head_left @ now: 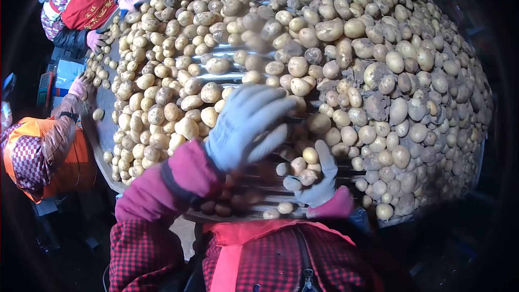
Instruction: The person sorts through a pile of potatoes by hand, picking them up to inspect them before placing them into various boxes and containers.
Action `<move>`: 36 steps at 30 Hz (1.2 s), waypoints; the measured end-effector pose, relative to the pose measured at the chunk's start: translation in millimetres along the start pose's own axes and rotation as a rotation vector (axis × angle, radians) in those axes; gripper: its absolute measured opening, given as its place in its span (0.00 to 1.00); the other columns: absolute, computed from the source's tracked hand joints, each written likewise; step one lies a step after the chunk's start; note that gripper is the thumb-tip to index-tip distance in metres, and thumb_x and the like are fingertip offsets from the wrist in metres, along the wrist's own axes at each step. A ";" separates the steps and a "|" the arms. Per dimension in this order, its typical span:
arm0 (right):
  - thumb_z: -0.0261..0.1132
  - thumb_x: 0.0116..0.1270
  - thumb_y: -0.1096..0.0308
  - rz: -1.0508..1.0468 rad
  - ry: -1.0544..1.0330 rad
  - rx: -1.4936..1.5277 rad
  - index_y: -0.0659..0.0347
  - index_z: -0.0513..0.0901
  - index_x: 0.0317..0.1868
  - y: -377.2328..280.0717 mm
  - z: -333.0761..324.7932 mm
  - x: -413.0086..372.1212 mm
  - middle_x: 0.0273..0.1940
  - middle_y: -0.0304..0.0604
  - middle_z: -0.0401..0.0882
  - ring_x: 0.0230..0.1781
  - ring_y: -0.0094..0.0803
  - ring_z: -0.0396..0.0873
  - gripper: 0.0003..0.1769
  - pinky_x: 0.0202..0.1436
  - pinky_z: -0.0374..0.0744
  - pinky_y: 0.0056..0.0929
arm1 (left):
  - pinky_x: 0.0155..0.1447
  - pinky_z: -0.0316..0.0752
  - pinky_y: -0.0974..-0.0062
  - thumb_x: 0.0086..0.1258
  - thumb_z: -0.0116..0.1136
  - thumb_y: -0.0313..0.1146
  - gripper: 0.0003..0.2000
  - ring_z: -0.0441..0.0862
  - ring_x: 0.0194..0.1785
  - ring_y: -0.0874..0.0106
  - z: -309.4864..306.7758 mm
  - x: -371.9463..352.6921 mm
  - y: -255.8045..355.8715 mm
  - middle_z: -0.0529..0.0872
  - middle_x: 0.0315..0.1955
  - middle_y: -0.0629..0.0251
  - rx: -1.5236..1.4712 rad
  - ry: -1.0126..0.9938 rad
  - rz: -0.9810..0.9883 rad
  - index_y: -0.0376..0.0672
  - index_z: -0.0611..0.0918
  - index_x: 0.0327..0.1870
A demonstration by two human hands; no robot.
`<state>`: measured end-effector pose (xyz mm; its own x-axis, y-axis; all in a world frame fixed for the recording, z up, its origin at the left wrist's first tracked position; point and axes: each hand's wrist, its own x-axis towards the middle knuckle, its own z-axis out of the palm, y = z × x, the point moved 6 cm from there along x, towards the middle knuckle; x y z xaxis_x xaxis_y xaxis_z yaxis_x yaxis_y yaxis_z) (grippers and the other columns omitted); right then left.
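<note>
Potatoes of mixed sizes [330,30] cover a wide slatted table, some of them caked with soil. My left hand [248,127], in a grey glove, reaches over the near middle of the pile, its fingers stretched toward the right and slightly blurred; nothing shows in it. Just below and to the right, my right hand [319,181], also gloved, is turned palm up and cupped around several small potatoes [310,156]. Two more potatoes [285,207] lie near the table's front edge, left of my right wrist.
At the upper left, a person's pink-gloved hands [131,1] are at the pile. Another person in an orange vest [70,157] stands at the left, one gloved hand at the table's edge [105,154]. Beside them is a light blue box [69,71]. Bare slats show mid-table.
</note>
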<state>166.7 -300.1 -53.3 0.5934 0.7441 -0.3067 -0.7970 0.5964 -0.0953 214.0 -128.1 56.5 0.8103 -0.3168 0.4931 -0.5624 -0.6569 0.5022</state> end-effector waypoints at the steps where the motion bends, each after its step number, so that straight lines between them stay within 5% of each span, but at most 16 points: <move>1: 0.47 0.81 0.37 0.065 -0.031 0.089 0.53 0.69 0.75 -0.7 -3.9 -4.6 0.67 0.49 0.77 0.55 0.44 0.82 0.35 0.45 0.84 0.34 | 0.68 0.71 0.51 0.68 0.64 0.36 0.21 0.79 0.63 0.53 7.1 7.7 -6.7 0.82 0.56 0.54 0.058 -0.027 -0.045 0.41 0.81 0.62; 3: 0.49 0.80 0.37 0.024 0.151 0.035 0.51 0.70 0.74 -1.0 -13.7 -10.4 0.67 0.50 0.77 0.52 0.46 0.84 0.34 0.41 0.85 0.35 | 0.70 0.68 0.54 0.67 0.65 0.37 0.20 0.76 0.66 0.54 35.8 23.0 -16.7 0.81 0.55 0.55 0.091 -0.158 -0.020 0.42 0.82 0.59; 8: 0.48 0.79 0.34 0.030 0.245 -0.110 0.50 0.72 0.71 -4.1 -10.3 -8.2 0.65 0.50 0.78 0.50 0.45 0.84 0.35 0.37 0.85 0.34 | 0.69 0.65 0.39 0.68 0.62 0.41 0.14 0.68 0.72 0.58 115.2 24.9 -28.6 0.81 0.55 0.69 0.464 -0.511 0.183 0.58 0.83 0.55; 11: 0.48 0.79 0.33 0.036 0.270 -0.145 0.50 0.73 0.70 -5.2 -10.5 -8.7 0.64 0.50 0.79 0.49 0.45 0.85 0.35 0.35 0.85 0.34 | 0.70 0.64 0.38 0.66 0.63 0.42 0.14 0.67 0.73 0.58 94.0 7.6 -51.9 0.81 0.55 0.70 0.422 -0.405 0.082 0.58 0.83 0.53; 13: 0.48 0.79 0.31 0.041 0.278 -0.163 0.50 0.73 0.69 -6.3 -8.8 -8.9 0.63 0.49 0.80 0.49 0.44 0.85 0.35 0.34 0.85 0.34 | 0.68 0.65 0.37 0.63 0.66 0.44 0.17 0.70 0.70 0.56 47.4 -1.2 -65.7 0.80 0.57 0.69 0.343 -0.349 -0.167 0.56 0.83 0.53; 15: 0.48 0.78 0.30 0.051 0.271 -0.189 0.49 0.74 0.68 -7.8 -6.9 -7.4 0.63 0.49 0.80 0.48 0.44 0.85 0.36 0.33 0.85 0.34 | 0.68 0.65 0.39 0.62 0.69 0.46 0.22 0.72 0.68 0.51 22.4 -25.5 -80.5 0.79 0.62 0.68 0.580 -0.402 -0.154 0.55 0.83 0.58; 18: 0.49 0.77 0.29 0.016 0.348 -0.284 0.50 0.75 0.67 -6.9 3.8 -8.3 0.61 0.49 0.82 0.43 0.42 0.86 0.37 0.28 0.82 0.30 | 0.70 0.65 0.48 0.60 0.70 0.46 0.25 0.73 0.68 0.55 -20.7 -47.8 -96.9 0.80 0.61 0.64 0.554 -0.372 -0.318 0.56 0.83 0.60; 22: 0.53 0.79 0.35 0.108 0.163 -0.098 0.45 0.73 0.71 -0.6 -12.3 -11.0 0.66 0.42 0.77 0.44 0.42 0.84 0.32 0.37 0.86 0.43 | 0.68 0.66 0.50 0.67 0.65 0.44 0.17 0.73 0.69 0.56 -54.8 -47.4 -118.3 0.81 0.61 0.62 0.772 -0.312 -0.466 0.53 0.85 0.56; 23: 0.53 0.78 0.33 0.065 0.305 -0.103 0.52 0.77 0.65 -0.3 2.4 -10.2 0.57 0.52 0.84 0.41 0.41 0.87 0.34 0.22 0.78 0.24 | 0.67 0.68 0.50 0.68 0.65 0.43 0.17 0.76 0.66 0.55 -61.8 -43.2 -118.6 0.83 0.59 0.61 0.864 -0.212 -0.325 0.51 0.84 0.56; 25: 0.57 0.78 0.34 0.106 0.272 -0.217 0.47 0.75 0.70 -4.7 -3.1 -12.5 0.58 0.42 0.83 0.40 0.40 0.84 0.33 0.35 0.84 0.41 | 0.65 0.73 0.54 0.67 0.68 0.39 0.20 0.81 0.63 0.54 -60.3 -27.4 -114.4 0.85 0.59 0.59 0.759 -0.151 -0.241 0.49 0.84 0.60; 28: 0.53 0.81 0.42 0.045 0.380 -0.163 0.56 0.78 0.61 -4.2 -4.6 -14.5 0.51 0.54 0.86 0.39 0.45 0.89 0.27 0.25 0.82 0.29 | 0.59 0.78 0.62 0.69 0.67 0.35 0.19 0.84 0.57 0.58 -26.3 16.8 -88.3 0.87 0.57 0.60 0.539 -0.157 -0.109 0.48 0.84 0.62; 31: 0.53 0.81 0.41 0.062 0.444 -0.206 0.57 0.78 0.59 -5.9 -8.9 -15.9 0.51 0.54 0.86 0.41 0.48 0.89 0.27 0.26 0.82 0.31 | 0.55 0.79 0.56 0.69 0.65 0.34 0.22 0.84 0.52 0.56 23.4 66.4 -86.9 0.86 0.54 0.62 0.356 -0.186 -0.015 0.51 0.81 0.65; 36: 0.60 0.77 0.39 0.011 0.229 -0.187 0.56 0.78 0.61 -7.0 -20.4 -9.2 0.53 0.55 0.85 0.43 0.51 0.88 0.29 0.29 0.82 0.35 | 0.58 0.80 0.56 0.71 0.62 0.37 0.21 0.84 0.58 0.54 85.8 106.4 -123.0 0.85 0.54 0.61 0.420 -0.442 -0.086 0.54 0.81 0.66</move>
<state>164.4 -317.2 -69.1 0.5610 0.6500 -0.5126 -0.8226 0.5070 -0.2573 383.5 -139.7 -13.7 0.8920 -0.4454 0.0773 -0.4521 -0.8776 0.1594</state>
